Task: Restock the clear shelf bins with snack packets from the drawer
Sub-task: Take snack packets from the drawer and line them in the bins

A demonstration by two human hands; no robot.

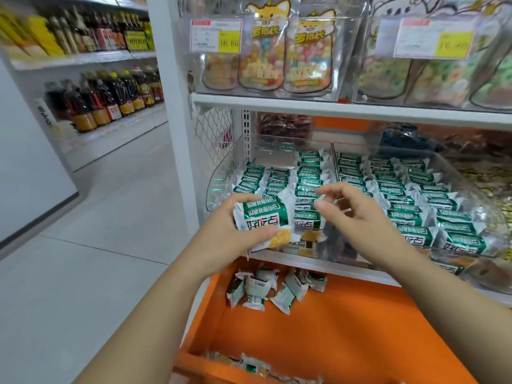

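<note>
**Entry: feeding packets into the left bin**

Left hand [235,234] grips a small stack of snack packets [263,217], thumb across the front, held at the front lip of the left clear bin [221,173]. Right hand [357,217] sits at 3 o'clock of the stack. Its thumb and forefinger are parted with nothing seen between them, just over the filed rows [307,178]. The bin lies at 12 o'clock of the hands and the orange drawer [346,328] at 6 o'clock, with loose packets [266,289] in its far corner.

Judgement: the stack is going into the rows one packet at a time. Pinch the top packet by its crimped end, green band up to match its neighbours, and lean it on the packet behind. The front of the leftmost rows is hidden behind the stack, so I cannot tell how full they are. The neighbouring bin [415,206] at 2 o'clock looks full; leave it.
</note>
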